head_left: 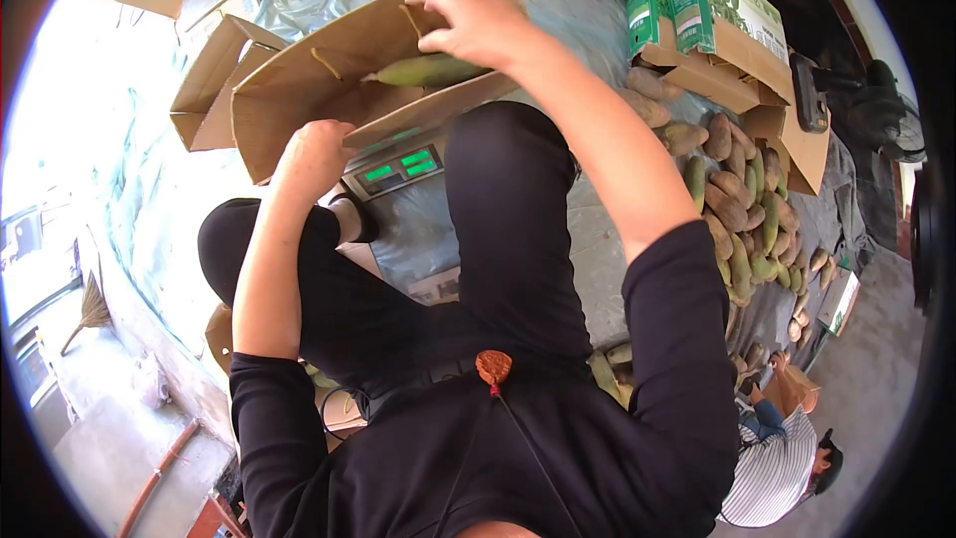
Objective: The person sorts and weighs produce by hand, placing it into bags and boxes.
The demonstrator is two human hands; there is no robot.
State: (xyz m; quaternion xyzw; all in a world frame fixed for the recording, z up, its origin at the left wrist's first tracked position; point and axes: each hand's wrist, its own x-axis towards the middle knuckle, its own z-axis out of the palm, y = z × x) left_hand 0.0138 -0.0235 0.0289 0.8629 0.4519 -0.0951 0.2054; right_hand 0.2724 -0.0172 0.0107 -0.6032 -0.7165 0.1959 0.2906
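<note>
The long green fruit [430, 70] lies inside the brown cardboard box [299, 90], which stands on a scale [398, 167]; part of the fruit is hidden behind the box wall. The right hand [478, 25] rests over the fruit, its grip curled, but I cannot tell if it clamps it. The left hand [314, 154] grips the box edge, fingers together. A pile of rough brown-green fruits [742, 209] lies on the floor.
</note>
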